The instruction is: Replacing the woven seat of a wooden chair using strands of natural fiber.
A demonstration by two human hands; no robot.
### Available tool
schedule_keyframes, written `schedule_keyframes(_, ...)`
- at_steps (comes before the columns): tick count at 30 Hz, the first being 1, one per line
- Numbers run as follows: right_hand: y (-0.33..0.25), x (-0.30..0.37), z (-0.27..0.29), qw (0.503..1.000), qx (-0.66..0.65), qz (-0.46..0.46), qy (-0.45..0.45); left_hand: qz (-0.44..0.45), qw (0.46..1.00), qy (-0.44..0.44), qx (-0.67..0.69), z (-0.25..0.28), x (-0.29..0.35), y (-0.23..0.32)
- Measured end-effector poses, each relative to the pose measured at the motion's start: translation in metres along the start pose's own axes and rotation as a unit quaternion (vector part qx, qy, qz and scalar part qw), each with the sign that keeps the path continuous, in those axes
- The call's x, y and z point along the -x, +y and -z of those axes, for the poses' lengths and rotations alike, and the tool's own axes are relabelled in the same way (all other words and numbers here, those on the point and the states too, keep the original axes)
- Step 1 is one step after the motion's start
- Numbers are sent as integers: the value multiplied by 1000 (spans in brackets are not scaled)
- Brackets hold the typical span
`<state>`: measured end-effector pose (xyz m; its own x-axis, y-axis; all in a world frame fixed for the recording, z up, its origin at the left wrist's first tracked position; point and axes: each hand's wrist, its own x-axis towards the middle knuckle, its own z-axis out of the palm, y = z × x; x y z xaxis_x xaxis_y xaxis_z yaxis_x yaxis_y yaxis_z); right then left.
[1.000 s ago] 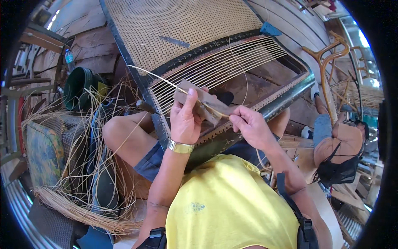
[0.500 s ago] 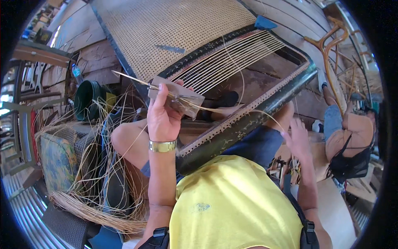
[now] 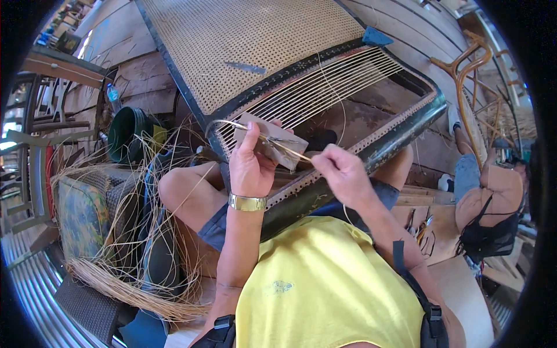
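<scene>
My left hand (image 3: 253, 165) is closed around a small greyish-brown block (image 3: 288, 159) with thin metal pieces on its face. A pale cane strip (image 3: 302, 156) runs across the block under my thumb, its far end curling to the left. Close by on the right, my right hand (image 3: 346, 176) pinches the same strip in a closed fist. Beneath both hands, a dark frame (image 3: 380, 149) with a row of small holes rests across my lap. Parallel cane strands (image 3: 325, 88) span its opening, beside a finished woven cane panel (image 3: 249, 32).
On the woven panel lies a flat pointed tool (image 3: 246, 68); a blue piece (image 3: 377, 37) sits on the frame's far corner. To the left are a green bucket (image 3: 120, 138) and a bundle of loose cane (image 3: 125, 290). Another person (image 3: 488, 200) sits at the right, near a bent wooden piece (image 3: 464, 66).
My right hand has come in from the right and taken hold of the strip beside the block. The strip's left end, straight before, now curls. My left hand appears slightly farther right.
</scene>
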<state>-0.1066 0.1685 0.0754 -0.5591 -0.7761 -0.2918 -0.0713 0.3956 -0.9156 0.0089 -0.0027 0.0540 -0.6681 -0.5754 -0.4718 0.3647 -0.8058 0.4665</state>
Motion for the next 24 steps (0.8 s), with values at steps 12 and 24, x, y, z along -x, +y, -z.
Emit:
schedule_keyframes(12, 59, 63, 128, 861, 495, 3, 117, 6, 998, -35, 54, 3, 2, 7)
schedule_keyframes(24, -26, 2, -15, 999, 41, 19, -9, -46, 999, -5, -19, 3, 19, -6)
